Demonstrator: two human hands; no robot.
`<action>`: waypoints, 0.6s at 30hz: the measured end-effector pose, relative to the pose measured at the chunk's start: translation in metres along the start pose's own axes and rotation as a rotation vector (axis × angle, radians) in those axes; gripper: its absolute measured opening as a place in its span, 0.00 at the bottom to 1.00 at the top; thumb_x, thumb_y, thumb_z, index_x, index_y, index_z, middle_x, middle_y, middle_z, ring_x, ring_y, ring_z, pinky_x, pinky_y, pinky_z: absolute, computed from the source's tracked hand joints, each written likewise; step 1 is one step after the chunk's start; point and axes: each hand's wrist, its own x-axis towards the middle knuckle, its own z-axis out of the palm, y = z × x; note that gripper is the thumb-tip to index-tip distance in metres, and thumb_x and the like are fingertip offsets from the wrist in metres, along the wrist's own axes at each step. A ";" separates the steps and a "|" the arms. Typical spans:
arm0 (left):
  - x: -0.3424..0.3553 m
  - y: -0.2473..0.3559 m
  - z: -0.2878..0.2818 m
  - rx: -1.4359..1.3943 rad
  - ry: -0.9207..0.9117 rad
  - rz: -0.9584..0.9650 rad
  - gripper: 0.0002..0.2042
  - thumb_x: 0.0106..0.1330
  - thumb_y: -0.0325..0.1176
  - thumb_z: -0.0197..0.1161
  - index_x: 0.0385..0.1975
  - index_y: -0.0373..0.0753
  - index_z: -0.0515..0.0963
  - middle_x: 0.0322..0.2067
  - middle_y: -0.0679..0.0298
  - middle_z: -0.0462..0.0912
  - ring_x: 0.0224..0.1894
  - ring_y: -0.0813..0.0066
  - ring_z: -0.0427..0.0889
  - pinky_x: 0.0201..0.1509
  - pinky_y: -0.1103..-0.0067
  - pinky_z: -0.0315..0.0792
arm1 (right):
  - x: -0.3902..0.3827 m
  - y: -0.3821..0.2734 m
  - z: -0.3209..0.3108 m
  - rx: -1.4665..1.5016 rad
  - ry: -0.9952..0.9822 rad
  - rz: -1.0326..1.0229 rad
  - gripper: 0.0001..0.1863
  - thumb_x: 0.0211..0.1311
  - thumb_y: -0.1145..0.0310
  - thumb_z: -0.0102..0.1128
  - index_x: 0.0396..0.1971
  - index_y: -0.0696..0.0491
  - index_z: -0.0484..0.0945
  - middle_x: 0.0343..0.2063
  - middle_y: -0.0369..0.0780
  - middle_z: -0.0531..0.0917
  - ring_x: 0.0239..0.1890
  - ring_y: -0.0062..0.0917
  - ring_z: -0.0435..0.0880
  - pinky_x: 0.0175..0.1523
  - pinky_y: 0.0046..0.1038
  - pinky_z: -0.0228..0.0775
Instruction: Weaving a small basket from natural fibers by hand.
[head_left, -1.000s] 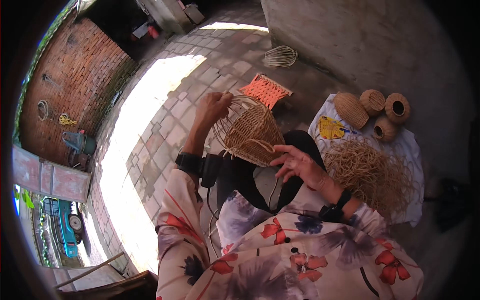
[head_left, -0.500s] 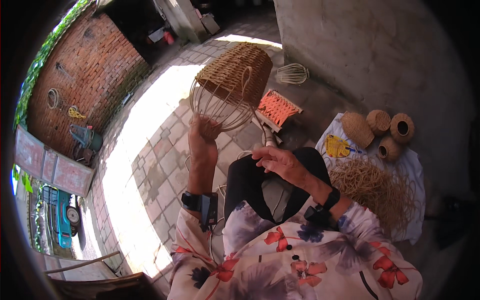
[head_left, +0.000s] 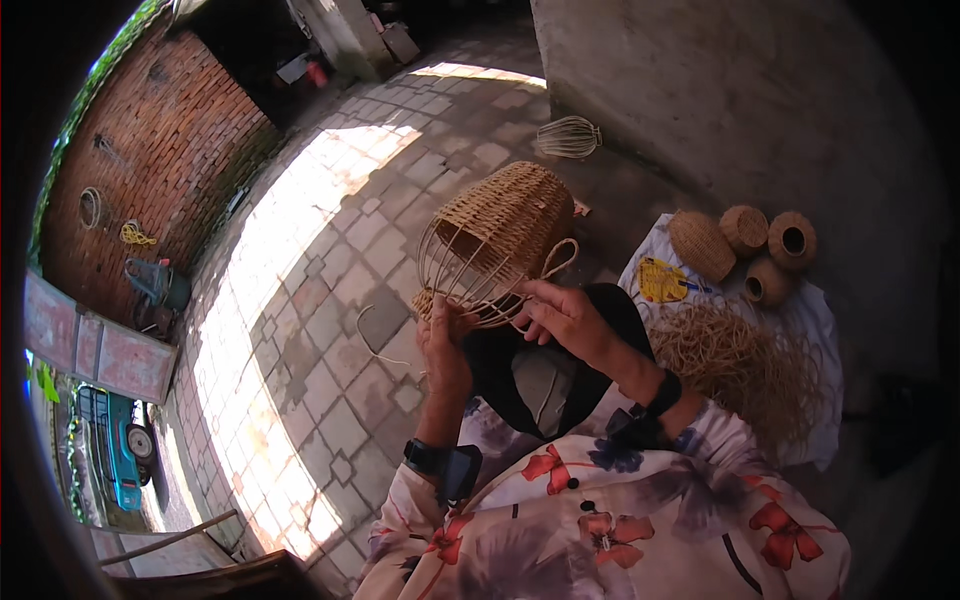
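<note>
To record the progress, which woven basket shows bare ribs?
The basket at the left hand: its near end is unwoven, whereas the four baskets on white cloth look fully woven.

No lettering, number or sign able to be read, patterning on the yellow piece [head_left: 661,281] laid on the white cloth [head_left: 652,240] too small to be made out, no wording discerned on the teal vehicle [head_left: 121,445] or brick wall [head_left: 150,130].
</note>
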 end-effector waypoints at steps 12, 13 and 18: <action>0.008 -0.023 -0.016 -0.278 -0.018 -0.251 0.14 0.71 0.45 0.49 0.37 0.39 0.70 0.27 0.63 0.76 0.29 0.73 0.77 0.36 0.78 0.73 | -0.010 0.030 -0.018 0.489 -0.163 0.249 0.14 0.63 0.69 0.49 0.45 0.59 0.73 0.37 0.43 0.82 0.34 0.25 0.84 0.35 0.24 0.77; 0.009 -0.025 -0.015 -0.324 -0.007 -0.261 0.13 0.72 0.44 0.48 0.37 0.40 0.69 0.28 0.64 0.76 0.31 0.73 0.77 0.37 0.78 0.73 | -0.011 0.043 -0.016 0.339 -0.257 0.370 0.18 0.62 0.67 0.49 0.50 0.60 0.70 0.37 0.44 0.82 0.32 0.25 0.84 0.31 0.23 0.77; 0.011 -0.028 -0.016 -0.423 0.069 -0.288 0.13 0.73 0.44 0.46 0.37 0.40 0.69 0.29 0.64 0.75 0.35 0.72 0.76 0.42 0.75 0.73 | -0.012 0.080 -0.006 0.220 -0.190 0.569 0.29 0.62 0.65 0.51 0.61 0.57 0.59 0.44 0.47 0.78 0.36 0.28 0.83 0.37 0.27 0.77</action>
